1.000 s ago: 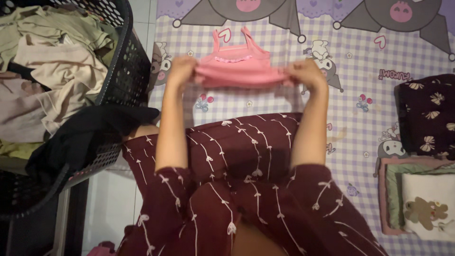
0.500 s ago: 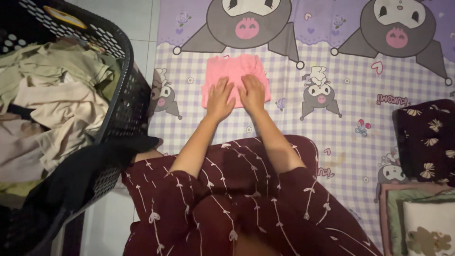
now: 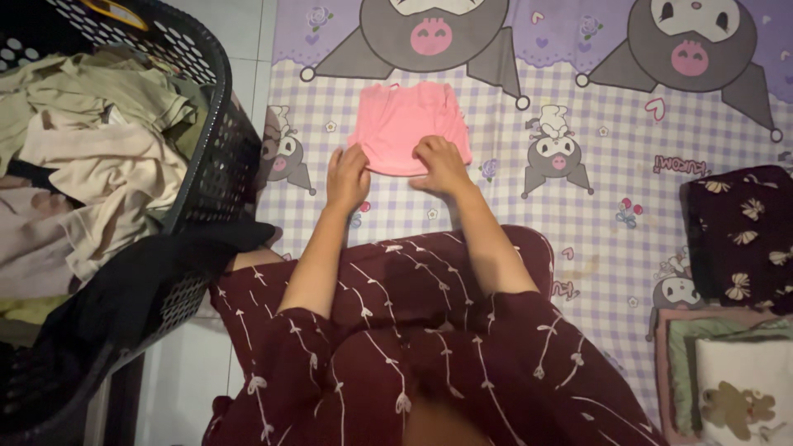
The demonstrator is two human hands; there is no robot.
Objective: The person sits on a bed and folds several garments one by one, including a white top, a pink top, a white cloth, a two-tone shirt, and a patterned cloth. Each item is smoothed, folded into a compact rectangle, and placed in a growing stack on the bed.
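At the far left stands my black perforated laundry basket (image 3: 211,157), heaped with crumpled beige and cream clothes (image 3: 99,157), and a black garment (image 3: 157,272) hangs over its near rim, just beside my knee. Next to the basket a strip of pale tiled floor (image 3: 248,41) shows before the lilac checked sheet (image 3: 529,231) begins, printed with grey cartoon figures and spread out in front of me. My left hand (image 3: 347,177) rests at the near left corner of the small pink garment (image 3: 409,124), fingers curled down onto the edge; I cannot tell whether they are truly pinching the cloth or only pressing on it. The pink piece lies flat and folded on the sheet, in the middle of the scene, just beyond my lap in its dark red dress with white sprigs (image 3: 413,330). My right hand (image 3: 442,165) lies on the garment's near edge toward its right side, knuckles bent, fingertips pressing the fabric down. Well apart, at the right edge, sits a dark folded cloth with pale bows (image 3: 739,239), and nearer to me a stack of folded pink, green and white pieces (image 3: 727,372).
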